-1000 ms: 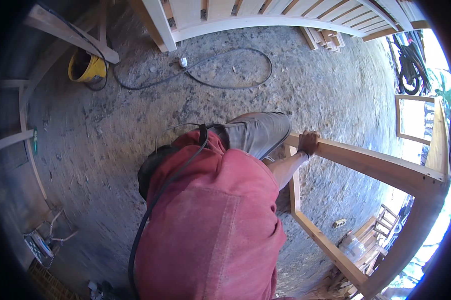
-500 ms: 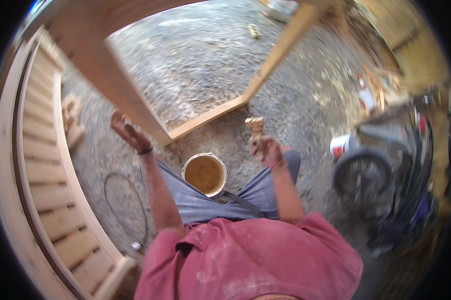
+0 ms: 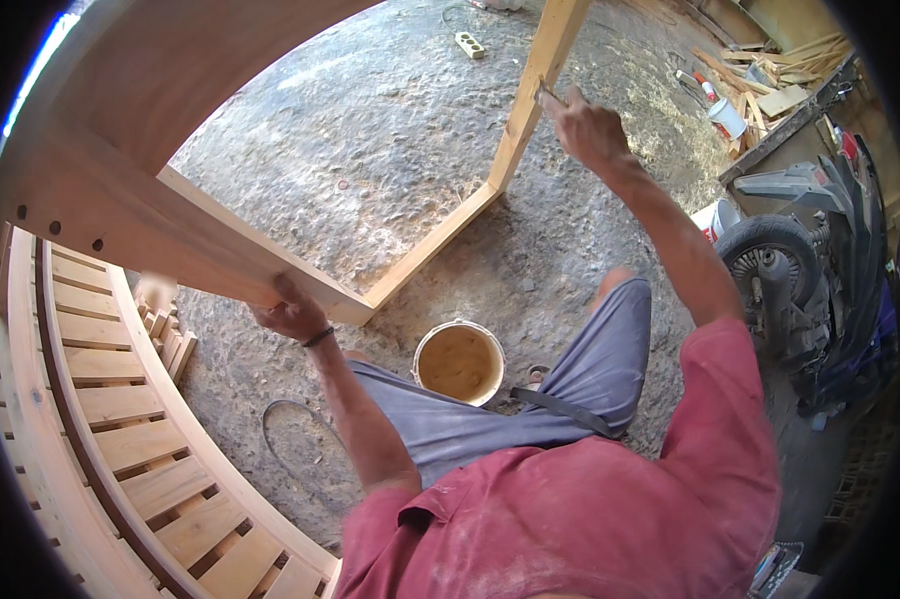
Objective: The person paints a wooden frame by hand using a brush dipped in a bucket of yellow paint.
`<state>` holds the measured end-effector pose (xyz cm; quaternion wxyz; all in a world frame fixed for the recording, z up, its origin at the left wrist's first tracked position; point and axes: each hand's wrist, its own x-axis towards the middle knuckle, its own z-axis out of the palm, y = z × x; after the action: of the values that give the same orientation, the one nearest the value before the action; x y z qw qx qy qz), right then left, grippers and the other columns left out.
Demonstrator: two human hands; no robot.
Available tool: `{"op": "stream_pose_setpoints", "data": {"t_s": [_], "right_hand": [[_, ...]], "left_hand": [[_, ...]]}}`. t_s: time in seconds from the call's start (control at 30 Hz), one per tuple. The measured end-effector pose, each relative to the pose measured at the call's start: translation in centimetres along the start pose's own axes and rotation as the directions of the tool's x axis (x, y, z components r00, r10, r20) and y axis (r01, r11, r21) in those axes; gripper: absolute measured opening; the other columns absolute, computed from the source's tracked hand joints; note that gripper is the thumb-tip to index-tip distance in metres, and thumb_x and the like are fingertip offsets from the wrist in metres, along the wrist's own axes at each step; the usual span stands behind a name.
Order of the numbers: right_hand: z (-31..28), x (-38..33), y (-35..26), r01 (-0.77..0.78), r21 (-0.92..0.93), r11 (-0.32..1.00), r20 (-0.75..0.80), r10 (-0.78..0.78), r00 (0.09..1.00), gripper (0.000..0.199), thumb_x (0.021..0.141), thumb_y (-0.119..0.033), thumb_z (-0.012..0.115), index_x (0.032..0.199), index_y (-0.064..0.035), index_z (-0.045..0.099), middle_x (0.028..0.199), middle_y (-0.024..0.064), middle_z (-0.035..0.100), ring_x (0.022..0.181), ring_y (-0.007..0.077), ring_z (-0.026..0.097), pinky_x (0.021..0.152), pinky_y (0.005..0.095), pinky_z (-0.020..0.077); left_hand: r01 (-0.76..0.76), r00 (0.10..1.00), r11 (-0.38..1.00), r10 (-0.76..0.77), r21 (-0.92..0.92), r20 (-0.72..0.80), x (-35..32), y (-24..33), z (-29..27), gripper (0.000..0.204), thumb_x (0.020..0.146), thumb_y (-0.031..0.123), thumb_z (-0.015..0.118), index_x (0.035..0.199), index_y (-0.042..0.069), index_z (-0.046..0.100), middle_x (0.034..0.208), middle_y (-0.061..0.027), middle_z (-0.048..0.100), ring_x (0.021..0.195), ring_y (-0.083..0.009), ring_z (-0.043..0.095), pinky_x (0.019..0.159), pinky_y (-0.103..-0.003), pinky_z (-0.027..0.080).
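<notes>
A pale wooden frame (image 3: pixel 440 236) stands before me, with a broad board running up at the left and a thinner post at the right. My left hand (image 3: pixel 292 313) is closed over the lower edge of the broad board. At the thinner post my right hand (image 3: pixel 592 132) grips a small flat-ended tool (image 3: pixel 547 97), mostly hidden by the fingers. Its tip meets or nearly meets the wood. Between my knees sits a round white bucket (image 3: pixel 419 349) with tan paste inside.
A slatted wooden piece (image 3: pixel 136 404) curves along the left, beside small stacked wood blocks (image 3: pixel 174 344). On the right are a motorbike wheel (image 3: pixel 769 250), a white tub (image 3: pixel 715 220) and wood scraps (image 3: pixel 784 100). A power strip (image 3: pixel 469 45) lies on the rough floor.
My right hand has moved up and away from near my knee to the post, taking the tool along. My left hand, open before, has closed on the board. The view has shifted.
</notes>
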<state>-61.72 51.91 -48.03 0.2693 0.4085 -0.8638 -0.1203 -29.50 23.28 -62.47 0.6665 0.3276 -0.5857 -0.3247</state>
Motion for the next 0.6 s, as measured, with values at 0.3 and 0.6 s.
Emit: {"op": "stream_pose_setpoints", "data": {"t_s": [0.3, 0.6], "right_hand": [[1.9, 3.5, -2.8, -0.017, -0.255, 0.967, 0.149, 0.057, 0.987, 0.039, 0.089, -0.004, 0.055, 0.127, 0.0017, 0.052, 0.099, 0.0191, 0.066, 0.073, 0.0248, 0.071, 0.059, 0.0285, 0.0611], [1.4, 5.1, -2.7, 0.032, -0.197, 0.980, 0.297, 0.029, 0.954, 0.024, 0.090, -0.002, 0.054, 0.112, 0.0021, 0.061, 0.096, 0.0170, 0.067, 0.083, 0.0248, 0.071, 0.063, 0.0323, 0.0612]], "left_hand": [[-0.106, 0.993, 0.994, 0.107, 0.019, -0.047, 0.3, 0.6, 0.4, 0.073, 0.084, 0.063, 0.060, 0.093, -0.009, 0.060, 0.084, -0.0161, 0.060, 0.071, -0.0283, 0.063, 0.058, -0.041, 0.051], [-0.066, 0.997, 0.998, 0.066, -0.016, 0.025, 0.3, 0.1, -0.1, 0.070, 0.086, 0.053, 0.065, 0.103, -0.014, 0.055, 0.090, -0.0220, 0.062, 0.079, -0.0263, 0.064, 0.063, -0.036, 0.054]]}}
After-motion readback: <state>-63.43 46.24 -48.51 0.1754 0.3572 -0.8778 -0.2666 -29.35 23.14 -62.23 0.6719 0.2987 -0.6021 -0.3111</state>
